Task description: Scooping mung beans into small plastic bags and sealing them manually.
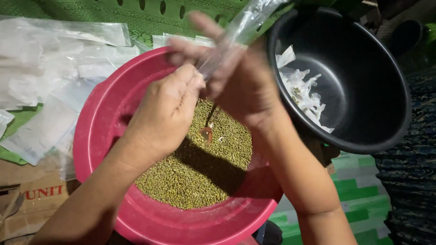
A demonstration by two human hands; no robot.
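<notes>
A red plastic basin (pixel 95 118) holds a heap of small green beans (pixel 200 172). Above it, my left hand (pixel 165 111) grips the lower end of a clear plastic bag (pixel 240 29). My right hand (pixel 236 79) holds the same bag higher up, fingers spread and blurred. A small spoon (pixel 206 131) rests with its bowl in the beans, just below my hands.
A black round pot (pixel 381 90) with several knotted clear bags (pixel 302 90) inside stands at the right, overlapping the basin's rim. A pile of flat clear bags (pixel 50 77) lies at the left on a green mat (pixel 145 18). Cardboard (pixel 32 199) sits at the lower left.
</notes>
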